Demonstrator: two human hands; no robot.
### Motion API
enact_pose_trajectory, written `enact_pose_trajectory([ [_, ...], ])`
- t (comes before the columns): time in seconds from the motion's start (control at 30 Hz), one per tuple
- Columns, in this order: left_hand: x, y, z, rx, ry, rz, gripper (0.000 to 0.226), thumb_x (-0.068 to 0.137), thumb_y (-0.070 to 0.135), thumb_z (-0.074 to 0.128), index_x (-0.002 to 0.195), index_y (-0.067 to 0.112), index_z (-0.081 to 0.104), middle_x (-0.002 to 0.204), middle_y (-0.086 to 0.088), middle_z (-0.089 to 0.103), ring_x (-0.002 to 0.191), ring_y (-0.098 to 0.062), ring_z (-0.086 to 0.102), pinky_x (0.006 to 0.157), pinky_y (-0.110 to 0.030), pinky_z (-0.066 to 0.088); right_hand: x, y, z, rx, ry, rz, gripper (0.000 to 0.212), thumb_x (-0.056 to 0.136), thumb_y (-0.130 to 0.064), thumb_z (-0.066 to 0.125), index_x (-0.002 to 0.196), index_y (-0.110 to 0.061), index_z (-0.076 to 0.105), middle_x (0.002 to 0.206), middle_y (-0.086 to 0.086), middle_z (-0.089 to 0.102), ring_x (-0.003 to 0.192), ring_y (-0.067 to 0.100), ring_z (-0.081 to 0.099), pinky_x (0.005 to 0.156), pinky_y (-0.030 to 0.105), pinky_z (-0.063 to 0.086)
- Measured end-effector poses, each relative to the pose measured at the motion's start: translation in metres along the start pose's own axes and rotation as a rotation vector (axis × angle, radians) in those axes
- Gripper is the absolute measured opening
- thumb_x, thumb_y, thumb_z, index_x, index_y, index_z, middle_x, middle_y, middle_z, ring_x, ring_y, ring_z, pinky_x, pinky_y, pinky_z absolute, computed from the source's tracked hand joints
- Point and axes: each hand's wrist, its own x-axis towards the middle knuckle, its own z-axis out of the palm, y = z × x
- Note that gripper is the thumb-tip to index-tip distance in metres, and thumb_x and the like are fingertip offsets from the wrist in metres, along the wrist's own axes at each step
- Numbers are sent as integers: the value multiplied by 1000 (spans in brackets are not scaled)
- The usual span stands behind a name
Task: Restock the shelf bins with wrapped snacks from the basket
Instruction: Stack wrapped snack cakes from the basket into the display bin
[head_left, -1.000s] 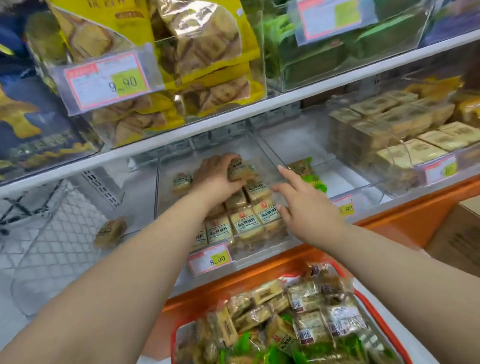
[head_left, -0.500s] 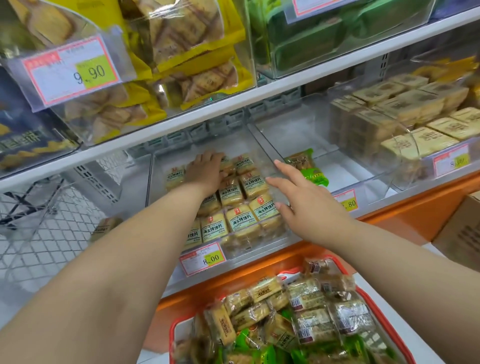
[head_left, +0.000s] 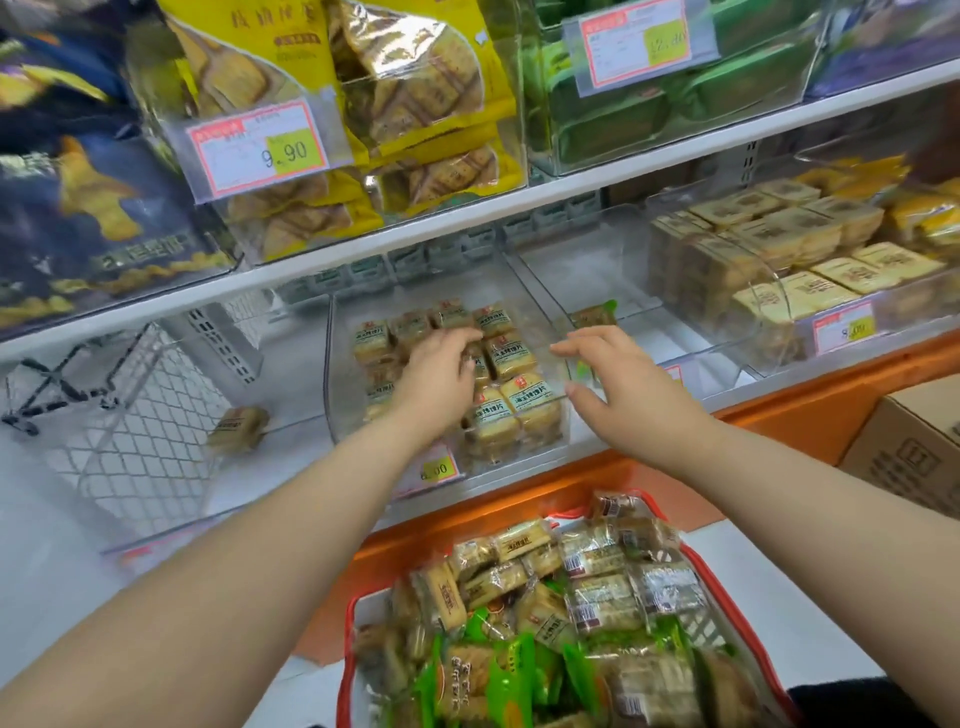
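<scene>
A clear shelf bin (head_left: 332, 395) on the lower shelf holds rows of tan wrapped snacks (head_left: 511, 356). My left hand (head_left: 439, 374) is inside the bin and rests on the middle packs with relaxed fingers, holding nothing. My right hand (head_left: 618, 384) hovers at the bin's right wall, fingers stretched leftward and empty. Below, a red basket (head_left: 730, 590) is piled with tan wrapped snacks (head_left: 519, 540) and green wrapped snacks (head_left: 498, 675).
The bin to the right holds a single green-edged snack (head_left: 595, 314). A lone tan snack (head_left: 239, 428) lies in the left bin beside a white mesh divider (head_left: 140, 431). A cardboard box (head_left: 914, 452) stands at the right. Full bins line the upper shelf.
My left hand let go of the snack it placed at the bin's back and drew toward the front. My right hand stayed by the bin's right wall.
</scene>
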Motion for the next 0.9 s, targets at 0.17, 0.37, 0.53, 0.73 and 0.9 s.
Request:
enact_pose_trajectory([
  [0.17,-79,17,-1,95,-14,244,42,95,15,54,135,24,51,151,1,37,145,-21,19,118,-42,18,-41,3,-8,-75,-137,112,34,99,-29,49,133,-26,50,123,-7,59,86,12,56,76,29,42],
  [0.37,-153,28,18,52,-270,156,44,92,11,51,133,27,52,142,4,44,138,-18,28,115,-38,26,-86,31,21,-609,-695,185,42,96,-36,52,134,-18,47,128,5,60,114,25,57,80,27,42],
  [0.53,-182,40,30,35,-471,36,53,91,7,47,137,32,47,146,3,43,136,-20,32,111,-41,32,-127,50,62,-833,-755,187,56,95,-11,47,147,-17,28,141,10,47,115,29,57,70,36,46],
  [0.73,-196,35,26,39,-535,46,47,94,13,48,137,33,46,151,4,38,138,-20,31,112,-44,32,-138,65,93,-839,-663,133,64,85,4,53,142,-15,31,141,10,41,116,31,54,74,40,53],
  [0.9,-193,34,17,-12,-526,37,45,96,18,48,139,32,45,149,4,42,139,-21,31,113,-43,31,-135,71,88,-638,-532,137,36,89,-26,63,119,-21,43,119,2,56,92,21,58,71,34,53],
])
